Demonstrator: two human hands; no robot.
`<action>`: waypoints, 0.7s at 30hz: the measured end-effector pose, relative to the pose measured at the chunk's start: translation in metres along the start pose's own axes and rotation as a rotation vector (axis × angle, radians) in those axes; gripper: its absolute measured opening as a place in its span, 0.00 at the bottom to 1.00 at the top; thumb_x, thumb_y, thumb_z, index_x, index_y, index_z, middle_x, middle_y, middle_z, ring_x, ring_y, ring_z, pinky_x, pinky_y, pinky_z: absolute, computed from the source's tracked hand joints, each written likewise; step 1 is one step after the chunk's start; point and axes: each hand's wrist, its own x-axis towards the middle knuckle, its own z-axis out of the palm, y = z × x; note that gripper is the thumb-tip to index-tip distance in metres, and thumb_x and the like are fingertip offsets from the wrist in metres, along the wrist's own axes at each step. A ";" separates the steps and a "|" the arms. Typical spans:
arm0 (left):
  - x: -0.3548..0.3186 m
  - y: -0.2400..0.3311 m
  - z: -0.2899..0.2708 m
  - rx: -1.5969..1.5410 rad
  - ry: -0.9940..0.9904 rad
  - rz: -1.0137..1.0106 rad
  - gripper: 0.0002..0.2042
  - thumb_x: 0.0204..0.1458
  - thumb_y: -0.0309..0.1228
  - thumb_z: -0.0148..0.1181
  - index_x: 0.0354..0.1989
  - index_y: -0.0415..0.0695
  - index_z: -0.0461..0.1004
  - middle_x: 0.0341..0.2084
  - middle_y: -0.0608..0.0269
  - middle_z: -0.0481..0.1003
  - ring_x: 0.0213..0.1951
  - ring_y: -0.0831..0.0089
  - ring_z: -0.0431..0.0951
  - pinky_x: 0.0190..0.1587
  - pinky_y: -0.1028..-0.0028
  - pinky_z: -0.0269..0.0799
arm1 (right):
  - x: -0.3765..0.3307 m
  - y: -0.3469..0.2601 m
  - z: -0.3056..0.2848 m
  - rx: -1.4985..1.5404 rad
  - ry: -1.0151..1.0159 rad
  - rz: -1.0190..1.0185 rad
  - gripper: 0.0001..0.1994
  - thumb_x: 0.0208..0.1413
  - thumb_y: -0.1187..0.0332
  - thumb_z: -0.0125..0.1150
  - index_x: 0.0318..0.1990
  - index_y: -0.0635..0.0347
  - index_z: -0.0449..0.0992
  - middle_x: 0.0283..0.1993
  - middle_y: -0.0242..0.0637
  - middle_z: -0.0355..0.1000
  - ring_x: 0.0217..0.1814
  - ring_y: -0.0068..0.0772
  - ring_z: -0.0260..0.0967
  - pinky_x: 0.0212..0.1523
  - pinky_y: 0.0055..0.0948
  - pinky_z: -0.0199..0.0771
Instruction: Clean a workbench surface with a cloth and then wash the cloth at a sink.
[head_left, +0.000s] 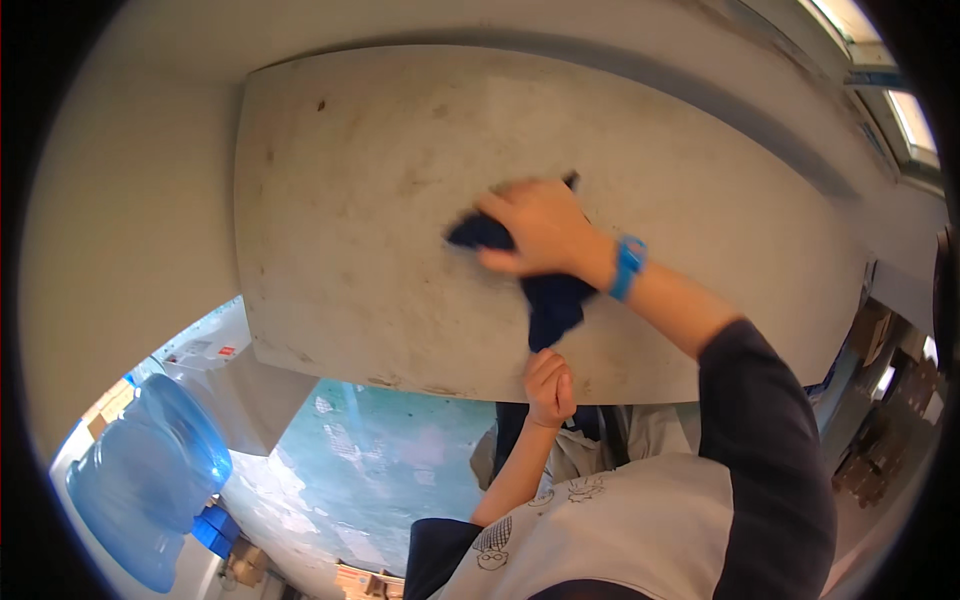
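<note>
Navy cloth, tiny illegible red label

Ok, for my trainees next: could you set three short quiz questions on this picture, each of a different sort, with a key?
1. True or false: the large blue see-through bottle is left of the tabletop in the picture.
2. Choose one: what colour is the wristband above the right hand?
A red
B blue
C white
3. Fill the gap: of the two hands, the right one is on a dark blue ____.

Key:
1. True
2. B
3. cloth
</note>
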 end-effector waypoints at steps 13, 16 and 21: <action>0.009 0.004 0.009 0.040 0.011 0.016 0.13 0.48 0.26 0.43 0.11 0.42 0.59 0.13 0.57 0.60 0.19 0.60 0.61 0.26 0.65 0.56 | 0.021 0.005 -0.004 0.058 0.076 0.001 0.18 0.37 0.55 0.65 0.34 0.56 0.72 0.24 0.44 0.69 0.27 0.50 0.69 0.25 0.43 0.66; 0.007 0.002 0.009 0.027 0.013 0.022 0.13 0.48 0.26 0.43 0.11 0.41 0.58 0.13 0.56 0.61 0.19 0.60 0.61 0.25 0.64 0.56 | -0.028 -0.010 -0.005 0.067 0.134 0.095 0.18 0.34 0.54 0.66 0.32 0.54 0.74 0.24 0.43 0.69 0.27 0.48 0.69 0.25 0.42 0.66; 0.003 -0.001 -0.002 0.040 -0.026 0.024 0.10 0.46 0.24 0.47 0.14 0.40 0.63 0.16 0.56 0.63 0.22 0.58 0.64 0.27 0.63 0.58 | -0.055 -0.010 -0.005 0.164 0.064 -0.024 0.18 0.32 0.55 0.66 0.31 0.54 0.74 0.23 0.41 0.68 0.27 0.46 0.69 0.25 0.40 0.65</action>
